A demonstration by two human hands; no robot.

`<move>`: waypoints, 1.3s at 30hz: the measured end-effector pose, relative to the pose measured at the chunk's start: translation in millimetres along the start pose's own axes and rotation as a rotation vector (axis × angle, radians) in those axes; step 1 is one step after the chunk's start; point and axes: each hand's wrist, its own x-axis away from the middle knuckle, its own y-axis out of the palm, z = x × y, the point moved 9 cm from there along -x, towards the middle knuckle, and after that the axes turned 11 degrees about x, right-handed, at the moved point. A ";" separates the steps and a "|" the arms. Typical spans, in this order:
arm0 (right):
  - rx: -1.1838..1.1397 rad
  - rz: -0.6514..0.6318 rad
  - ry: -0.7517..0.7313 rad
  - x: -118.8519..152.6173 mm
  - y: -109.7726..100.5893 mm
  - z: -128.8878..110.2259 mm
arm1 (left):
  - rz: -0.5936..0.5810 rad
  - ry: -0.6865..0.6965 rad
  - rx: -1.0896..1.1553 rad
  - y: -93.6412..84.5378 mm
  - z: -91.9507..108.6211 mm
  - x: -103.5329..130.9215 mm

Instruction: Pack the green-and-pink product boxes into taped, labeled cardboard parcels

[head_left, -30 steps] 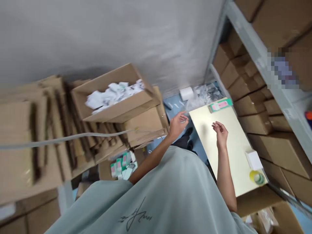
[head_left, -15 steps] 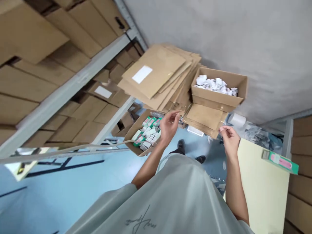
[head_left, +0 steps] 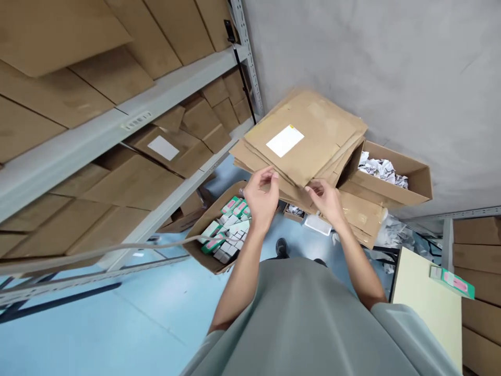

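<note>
Looks like a hold is being sought on the flattened cardboard [head_left: 323, 138] beside the paper-filled box [head_left: 385, 193], left grip [head_left: 263, 201] and right grip [head_left: 327, 202] half-curled by its near edge, whether anything's pinched can't be told, so a firm edge pinch is probably called for.

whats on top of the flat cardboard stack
A white label lies on the cardboard stack. Lower sheets jut out along the near edge, partly behind the left hand and right hand; most of their faces, and whatever supports the stack, are covered.
</note>
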 end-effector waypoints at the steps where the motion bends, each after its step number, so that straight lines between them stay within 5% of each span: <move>1: 0.060 0.005 0.048 -4.5 8.7 -0.5 | -0.034 -0.003 0.003 2.5 -7.3 -7.6; 6: -0.091 0.059 0.329 -16.2 38.1 14.5 | -0.212 0.000 0.014 27.3 -37.5 -26.9; 10: -0.333 0.142 0.319 -24.0 40.3 8.7 | -0.285 -0.030 0.084 40.3 -48.7 -28.2; 20: -0.428 0.358 0.060 -16.6 -21.8 -59.8 | -0.245 -0.326 0.477 43.0 -38.6 -35.1; 24: -0.393 0.489 0.030 18.8 -64.8 -76.1 | -0.284 -0.382 0.568 58.1 -9.2 -26.8; 27: -0.313 0.654 0.067 64.1 -108.9 -71.5 | -0.358 -0.333 0.650 85.1 29.6 -12.2; 32: -0.195 0.975 0.183 163.3 -184.1 -32.3 | -0.594 -0.331 0.851 158.4 96.2 59.1; 39: -0.161 1.240 0.386 321.6 -249.1 66.7 | -1.010 -0.912 0.931 302.7 116.7 243.8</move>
